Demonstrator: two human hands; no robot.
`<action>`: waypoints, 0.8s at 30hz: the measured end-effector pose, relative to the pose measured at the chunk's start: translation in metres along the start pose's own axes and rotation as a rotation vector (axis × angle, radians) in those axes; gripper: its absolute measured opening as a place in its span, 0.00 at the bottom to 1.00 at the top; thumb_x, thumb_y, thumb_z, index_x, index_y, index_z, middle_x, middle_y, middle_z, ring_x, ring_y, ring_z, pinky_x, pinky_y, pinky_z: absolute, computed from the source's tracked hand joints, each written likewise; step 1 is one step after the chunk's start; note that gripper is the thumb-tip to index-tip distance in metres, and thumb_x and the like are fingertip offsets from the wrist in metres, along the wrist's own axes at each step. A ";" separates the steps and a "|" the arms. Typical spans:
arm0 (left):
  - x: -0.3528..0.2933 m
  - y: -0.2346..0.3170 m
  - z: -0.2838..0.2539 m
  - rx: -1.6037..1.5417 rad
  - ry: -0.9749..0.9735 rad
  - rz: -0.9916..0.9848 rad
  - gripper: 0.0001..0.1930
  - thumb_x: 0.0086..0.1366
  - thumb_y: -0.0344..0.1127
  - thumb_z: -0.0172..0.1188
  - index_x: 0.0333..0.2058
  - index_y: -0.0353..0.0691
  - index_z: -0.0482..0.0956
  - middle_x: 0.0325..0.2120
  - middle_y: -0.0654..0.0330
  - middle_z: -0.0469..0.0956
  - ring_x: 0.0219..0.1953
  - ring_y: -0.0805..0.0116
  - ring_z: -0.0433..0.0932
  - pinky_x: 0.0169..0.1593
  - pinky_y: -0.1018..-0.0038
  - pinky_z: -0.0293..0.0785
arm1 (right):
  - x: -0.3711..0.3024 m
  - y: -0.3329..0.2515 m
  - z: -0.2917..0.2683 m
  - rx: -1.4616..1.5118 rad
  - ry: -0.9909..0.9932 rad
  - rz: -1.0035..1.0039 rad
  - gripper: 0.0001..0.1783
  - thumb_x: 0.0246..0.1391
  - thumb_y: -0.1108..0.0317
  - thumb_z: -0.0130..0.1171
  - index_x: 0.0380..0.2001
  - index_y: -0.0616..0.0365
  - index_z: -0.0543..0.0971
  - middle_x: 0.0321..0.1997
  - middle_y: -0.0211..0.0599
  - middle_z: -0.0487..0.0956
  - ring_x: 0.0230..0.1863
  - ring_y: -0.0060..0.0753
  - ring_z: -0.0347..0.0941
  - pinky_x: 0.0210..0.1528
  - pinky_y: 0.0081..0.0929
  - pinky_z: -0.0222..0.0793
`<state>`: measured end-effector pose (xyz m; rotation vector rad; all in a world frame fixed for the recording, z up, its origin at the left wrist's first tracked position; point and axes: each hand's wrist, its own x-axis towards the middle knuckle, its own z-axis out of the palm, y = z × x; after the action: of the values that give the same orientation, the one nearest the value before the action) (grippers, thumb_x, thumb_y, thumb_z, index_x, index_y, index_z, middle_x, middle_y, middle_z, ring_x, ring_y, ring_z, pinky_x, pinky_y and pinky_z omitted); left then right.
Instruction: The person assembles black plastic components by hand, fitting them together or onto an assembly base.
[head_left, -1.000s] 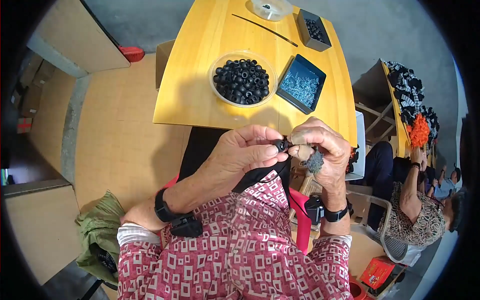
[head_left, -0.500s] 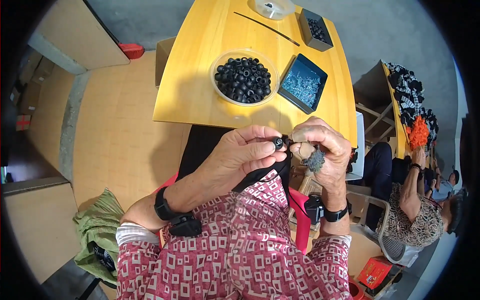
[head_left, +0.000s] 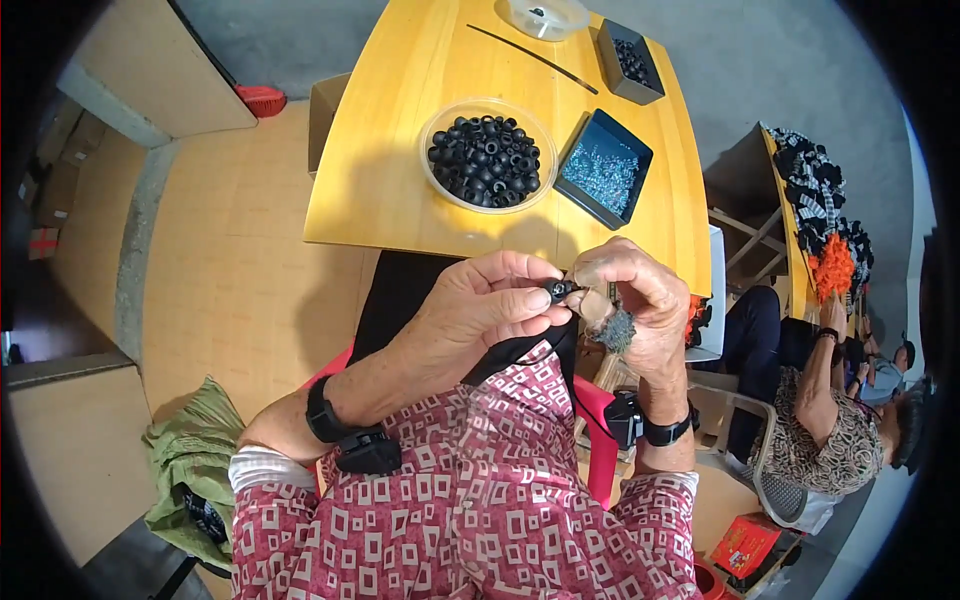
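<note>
My left hand [head_left: 490, 305] pinches a small round black bead [head_left: 557, 290] with a hole in it, between thumb and fingertips. Right beside it, my right hand [head_left: 650, 300] is closed, its thumb and forefinger reaching to the bead. A thin dark strand shows between the fingertips, too small to make out well. Against the curled fingers of my right hand sits a dark grey fuzzy tuft [head_left: 615, 332]. A tan wrap [head_left: 597, 307] covers one finger there. Just beyond my hands, a clear round bowl [head_left: 432, 190] holds many similar black beads.
On the yellow table [head_left: 370, 200] are a dark tray [head_left: 575, 190] of small bluish pieces, a black box [head_left: 640, 93], a thin dark stick [head_left: 530, 57] and a clear tub [head_left: 550, 22]. A green sack [head_left: 190, 460] stands left. Another person [head_left: 830, 430] handles orange material [head_left: 832, 265] at right.
My right hand has shifted slightly left, its fingertips now against the bead. The bead has turned a little in my left fingers. The tuft has moved slightly left and down.
</note>
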<state>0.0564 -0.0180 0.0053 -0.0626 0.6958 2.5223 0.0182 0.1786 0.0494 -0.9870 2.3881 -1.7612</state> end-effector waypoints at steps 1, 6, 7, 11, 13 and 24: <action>0.000 -0.001 -0.001 -0.006 -0.004 0.010 0.12 0.63 0.25 0.58 0.45 0.35 0.75 0.39 0.55 0.79 0.40 0.66 0.82 0.45 0.79 0.80 | 0.000 0.000 -0.001 0.001 0.000 -0.001 0.10 0.42 0.81 0.66 0.31 0.63 0.78 0.33 0.38 0.80 0.34 0.30 0.76 0.38 0.25 0.71; 0.000 -0.001 -0.003 0.063 0.026 0.006 0.12 0.62 0.24 0.58 0.45 0.34 0.75 0.39 0.56 0.79 0.41 0.66 0.82 0.45 0.78 0.80 | 0.002 -0.009 -0.003 -0.239 -0.107 -0.090 0.14 0.41 0.82 0.62 0.35 0.61 0.79 0.32 0.39 0.81 0.32 0.36 0.76 0.36 0.29 0.71; 0.000 -0.001 -0.003 0.072 0.029 0.018 0.12 0.62 0.24 0.58 0.45 0.34 0.75 0.39 0.56 0.79 0.41 0.66 0.82 0.45 0.78 0.80 | 0.002 -0.012 -0.003 -0.238 -0.107 -0.090 0.14 0.41 0.82 0.62 0.35 0.61 0.79 0.32 0.39 0.81 0.32 0.36 0.76 0.36 0.29 0.71; 0.002 -0.002 -0.006 0.079 0.036 0.017 0.12 0.62 0.24 0.59 0.45 0.34 0.75 0.39 0.56 0.79 0.41 0.66 0.82 0.45 0.78 0.80 | 0.000 -0.019 0.000 -0.414 -0.129 -0.072 0.19 0.36 0.83 0.61 0.38 0.61 0.79 0.33 0.40 0.81 0.31 0.39 0.75 0.35 0.30 0.71; 0.002 -0.004 -0.009 0.076 0.033 0.013 0.12 0.62 0.24 0.59 0.45 0.34 0.75 0.40 0.56 0.79 0.40 0.67 0.82 0.46 0.78 0.80 | -0.002 -0.020 0.001 -0.454 -0.127 -0.074 0.21 0.35 0.83 0.60 0.39 0.61 0.79 0.33 0.40 0.81 0.31 0.40 0.75 0.35 0.31 0.71; 0.003 -0.004 -0.009 0.081 0.044 -0.019 0.12 0.62 0.26 0.59 0.45 0.35 0.76 0.40 0.57 0.79 0.41 0.67 0.81 0.46 0.79 0.79 | -0.004 -0.015 0.001 -0.415 -0.081 -0.086 0.12 0.44 0.82 0.60 0.36 0.63 0.77 0.34 0.39 0.81 0.34 0.34 0.78 0.38 0.26 0.72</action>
<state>0.0552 -0.0180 -0.0049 -0.0953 0.8108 2.4783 0.0289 0.1767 0.0611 -1.1855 2.7556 -1.2361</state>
